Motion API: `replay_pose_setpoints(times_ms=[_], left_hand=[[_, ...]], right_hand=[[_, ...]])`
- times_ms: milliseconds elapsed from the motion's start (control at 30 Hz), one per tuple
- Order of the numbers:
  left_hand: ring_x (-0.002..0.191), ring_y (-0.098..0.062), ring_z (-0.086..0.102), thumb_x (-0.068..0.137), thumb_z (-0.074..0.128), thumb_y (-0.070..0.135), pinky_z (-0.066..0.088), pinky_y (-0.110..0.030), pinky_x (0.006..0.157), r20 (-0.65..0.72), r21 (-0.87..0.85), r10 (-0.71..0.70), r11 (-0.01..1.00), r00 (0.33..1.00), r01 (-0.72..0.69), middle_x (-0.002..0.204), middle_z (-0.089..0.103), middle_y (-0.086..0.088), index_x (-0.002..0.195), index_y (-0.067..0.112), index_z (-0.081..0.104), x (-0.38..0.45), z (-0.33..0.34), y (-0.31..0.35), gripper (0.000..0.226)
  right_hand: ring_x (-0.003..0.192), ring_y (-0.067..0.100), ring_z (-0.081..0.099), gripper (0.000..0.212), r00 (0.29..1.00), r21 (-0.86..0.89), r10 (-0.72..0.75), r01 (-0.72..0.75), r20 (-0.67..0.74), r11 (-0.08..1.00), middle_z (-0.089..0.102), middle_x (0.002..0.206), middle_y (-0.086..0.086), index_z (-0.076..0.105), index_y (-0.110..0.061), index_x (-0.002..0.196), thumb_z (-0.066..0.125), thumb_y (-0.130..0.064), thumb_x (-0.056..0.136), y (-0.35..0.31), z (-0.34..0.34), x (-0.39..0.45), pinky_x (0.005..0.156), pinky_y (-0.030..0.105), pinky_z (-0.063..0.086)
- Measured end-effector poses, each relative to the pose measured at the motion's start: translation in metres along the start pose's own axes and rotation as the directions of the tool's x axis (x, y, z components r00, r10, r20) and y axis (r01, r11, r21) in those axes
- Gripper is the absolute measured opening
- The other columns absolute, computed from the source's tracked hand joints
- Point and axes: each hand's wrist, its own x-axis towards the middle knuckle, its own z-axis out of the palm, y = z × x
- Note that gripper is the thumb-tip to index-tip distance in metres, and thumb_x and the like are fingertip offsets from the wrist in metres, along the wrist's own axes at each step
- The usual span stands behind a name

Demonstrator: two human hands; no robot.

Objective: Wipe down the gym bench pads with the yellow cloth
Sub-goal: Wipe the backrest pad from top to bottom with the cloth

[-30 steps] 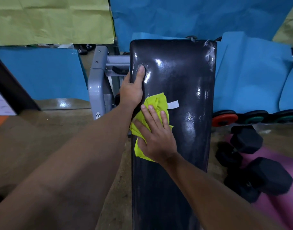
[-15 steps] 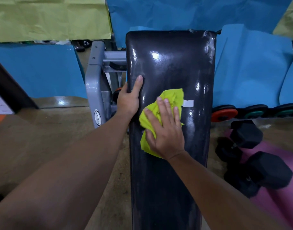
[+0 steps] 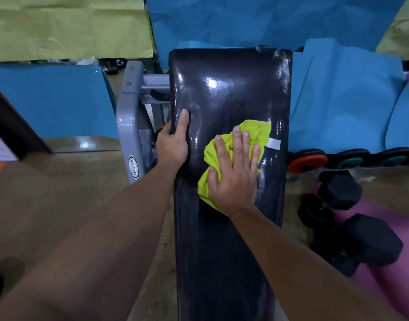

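Mid-wipe, I judge: right hand [image 3: 233, 174] presses flat, fingers straight, on the yellow cloth [image 3: 222, 158] beside the left hand [image 3: 173, 144] gripping the bench pad [image 3: 229, 251] edge; pad beyond and below both hands remains.

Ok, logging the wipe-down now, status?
Right hand flat on yellow cloth, mid-pad. Left hand grips bench pad edge. Nothing in the way.

The right hand [image 3: 234, 172] presses flat, fingers spread, on the crumpled yellow cloth [image 3: 256, 133] atop the glossy black bench pad [image 3: 231, 89]. The left hand [image 3: 173, 144] grips the pad's left edge, thumb on top. Black dumbbells [image 3: 370, 239] lie on the floor to the right, beside a purple mat [image 3: 402, 228].
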Motion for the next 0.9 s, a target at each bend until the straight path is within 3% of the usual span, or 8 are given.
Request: replay_pose_setpoints(times_ms=[167,300,367,500,700,833,900], left_hand=[[0.108,-0.009,0.066,0.077,0.052,0.083,0.048,-0.035,0.106,-0.014,0.019,-0.021,1.0,1.0,0.021,0.109,0.074,0.011,0.107,0.035,0.074,-0.002,0.0,0.003,0.06],[0.101,-0.006,0.066,0.083,0.053,0.078,0.049,-0.033,0.104,-0.013,0.029,-0.035,0.999,0.999,0.035,0.099,0.073,0.015,0.086,0.039,0.069,-0.001,0.0,0.0,0.042],[0.099,-0.003,0.067,0.087,0.055,0.073,0.049,-0.032,0.103,-0.017,0.017,-0.021,1.0,1.0,0.021,0.095,0.073,0.017,0.083,0.04,0.069,0.0,0.0,0.001,0.037],[0.101,-0.004,0.067,0.089,0.055,0.071,0.05,-0.032,0.103,-0.014,0.019,-0.007,1.0,1.0,0.008,0.096,0.073,0.018,0.086,0.04,0.069,0.0,-0.001,0.002,0.034],[0.1,-0.003,0.066,0.091,0.053,0.069,0.049,-0.029,0.103,-0.005,0.028,-0.009,1.0,1.0,0.01,0.095,0.072,0.019,0.087,0.04,0.069,-0.002,0.0,0.003,0.033],[0.099,-0.006,0.067,0.091,0.052,0.07,0.05,-0.028,0.1,-0.008,0.037,-0.014,0.999,1.0,0.015,0.093,0.073,0.016,0.088,0.036,0.071,-0.001,0.0,0.005,0.039],[0.099,-0.007,0.067,0.091,0.051,0.07,0.049,-0.026,0.098,-0.007,0.048,-0.022,0.999,1.0,0.022,0.093,0.073,0.016,0.091,0.035,0.071,-0.002,-0.001,0.005,0.041]], right_hand=[[0.157,0.033,0.019,0.066,0.987,0.029,-0.156,0.155,0.039,0.987,0.029,0.165,0.017,0.049,-0.016,0.151,0.06,-0.024,0.087,0.022,-0.009,-0.005,0.126,0.059,0.014],[0.157,0.034,0.018,0.065,0.999,-0.007,-0.042,0.042,0.001,0.999,0.028,0.165,0.018,0.049,-0.015,0.151,0.058,-0.025,0.087,0.023,-0.01,0.003,0.126,0.059,0.012],[0.157,0.035,0.017,0.066,0.998,0.006,-0.059,0.059,0.025,0.998,0.027,0.166,0.018,0.047,-0.015,0.152,0.057,-0.027,0.088,0.018,-0.008,-0.004,0.126,0.06,0.013],[0.157,0.032,0.016,0.066,0.983,0.006,-0.164,0.164,0.087,0.986,0.026,0.167,0.015,0.045,-0.017,0.154,0.056,-0.031,0.09,0.035,-0.013,-0.021,0.126,0.059,0.012],[0.157,0.034,0.015,0.067,0.999,-0.023,0.037,-0.037,0.003,0.999,0.025,0.167,0.015,0.045,-0.015,0.153,0.057,-0.029,0.089,0.033,-0.011,-0.005,0.125,0.061,0.011],[0.158,0.032,0.014,0.065,0.987,-0.002,-0.131,0.131,0.094,0.991,0.023,0.168,0.014,0.043,-0.016,0.155,0.051,-0.032,0.092,0.046,-0.016,-0.022,0.125,0.061,0.011],[0.158,0.032,0.014,0.066,0.988,-0.014,-0.122,0.124,0.09,0.992,0.024,0.168,0.013,0.042,-0.017,0.155,0.05,-0.033,0.092,0.06,-0.019,-0.023,0.126,0.06,0.011]])
